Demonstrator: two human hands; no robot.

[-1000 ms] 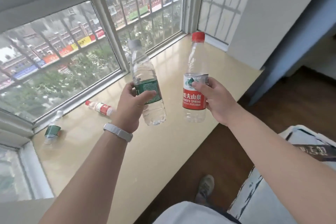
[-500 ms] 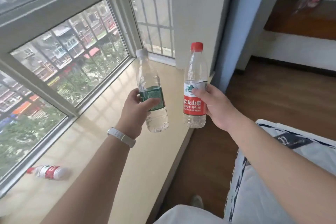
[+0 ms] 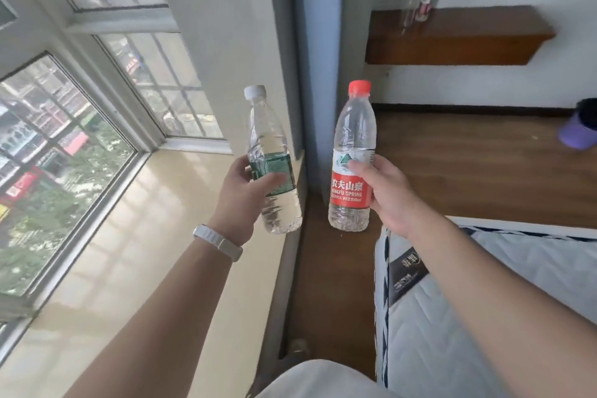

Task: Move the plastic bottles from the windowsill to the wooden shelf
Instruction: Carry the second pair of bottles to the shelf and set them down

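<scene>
My left hand (image 3: 240,195) grips a clear bottle with a green label and white cap (image 3: 269,145), held upright above the right end of the cream windowsill (image 3: 135,236). My right hand (image 3: 386,195) holds a clear bottle with a red label and red cap (image 3: 353,139), also upright, over the wooden floor. The two bottles are side by side, a little apart. Far ahead at the upper right, the wooden shelf (image 3: 468,39) hangs on the white wall, with two bottles (image 3: 420,1) standing on its left part.
A blue-grey wall corner (image 3: 318,42) stands between the windowsill and the room. A white mattress (image 3: 484,284) fills the lower right. A purple bin (image 3: 580,129) sits on the wooden floor at the right edge. Windows line the left side.
The view has swung right, away from the window toward the room. The bottles lying on the sill have left the view and the wooden shelf has come fully into view. Both hands keep their bottles.
</scene>
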